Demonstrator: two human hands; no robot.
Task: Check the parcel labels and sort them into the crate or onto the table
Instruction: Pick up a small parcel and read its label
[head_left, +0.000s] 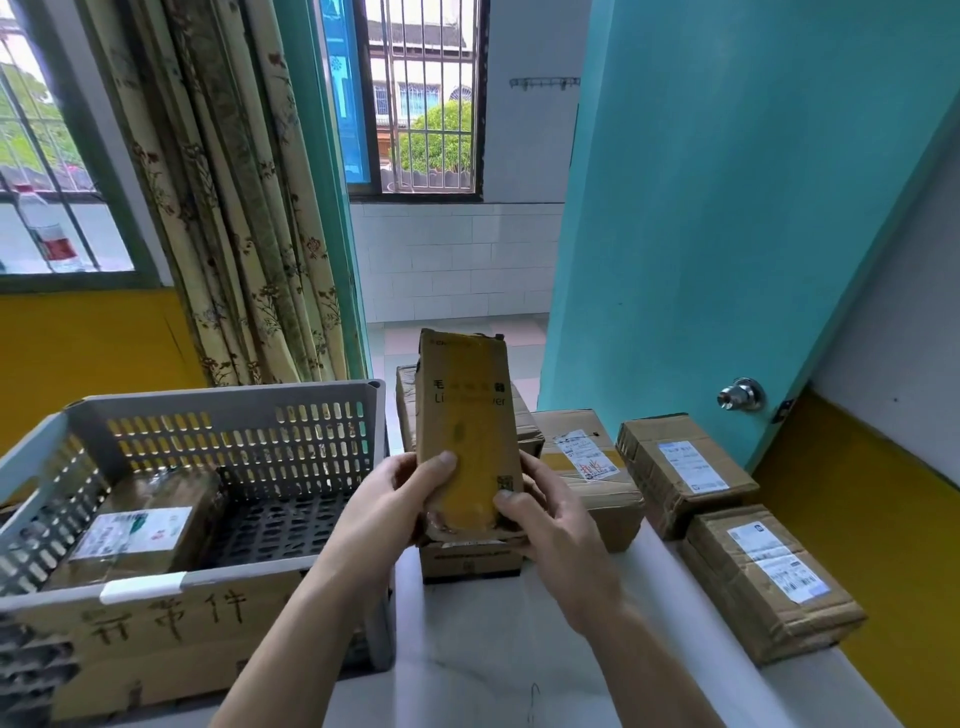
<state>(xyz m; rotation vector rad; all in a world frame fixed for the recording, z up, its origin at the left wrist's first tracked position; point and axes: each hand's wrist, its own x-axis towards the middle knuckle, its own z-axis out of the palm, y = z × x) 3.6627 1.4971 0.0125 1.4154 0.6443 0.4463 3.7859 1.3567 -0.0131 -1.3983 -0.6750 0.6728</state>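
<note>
Both hands share one grip on the tall box (467, 431), thumbs on its front face near the bottom: the left hand (400, 499) curls round the left edge, the right hand (540, 514) round the right. The box stands upright in the air, right of the crate (223, 415) and above the white surface (493, 649). No shipping label shows on this face, so it could be sorted wrongly. Held only low down, it could also tip onto the boxes (587, 467) behind it.
</note>
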